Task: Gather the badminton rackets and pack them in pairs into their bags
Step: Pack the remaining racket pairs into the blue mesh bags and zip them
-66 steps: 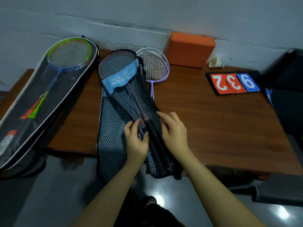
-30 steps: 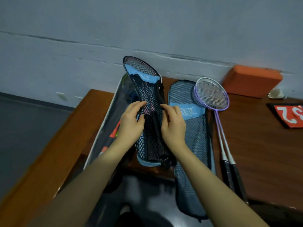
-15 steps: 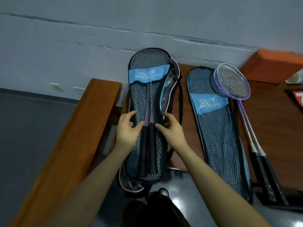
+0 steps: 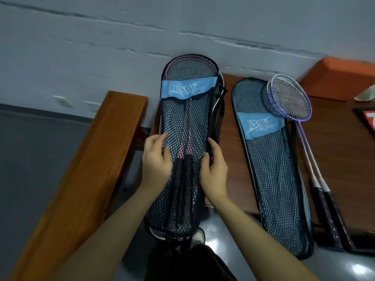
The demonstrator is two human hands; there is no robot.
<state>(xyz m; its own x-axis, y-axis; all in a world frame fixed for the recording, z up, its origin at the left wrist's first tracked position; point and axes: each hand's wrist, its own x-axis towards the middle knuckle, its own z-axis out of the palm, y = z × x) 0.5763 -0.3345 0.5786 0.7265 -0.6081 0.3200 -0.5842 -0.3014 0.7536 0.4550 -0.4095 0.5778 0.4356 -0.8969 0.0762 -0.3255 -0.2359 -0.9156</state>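
Over the table edge, both hands' fingers grip the packed mesh bag by its sides.

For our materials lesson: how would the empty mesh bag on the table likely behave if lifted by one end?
The empty mesh bag would probably flop and sag: it is open netting lying flat. It likely weighs little, with nothing visible inside. Its end overhangs the table edge, so it may slide off if nudged.

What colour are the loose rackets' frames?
Purple, seen in the head view: loose rackets.
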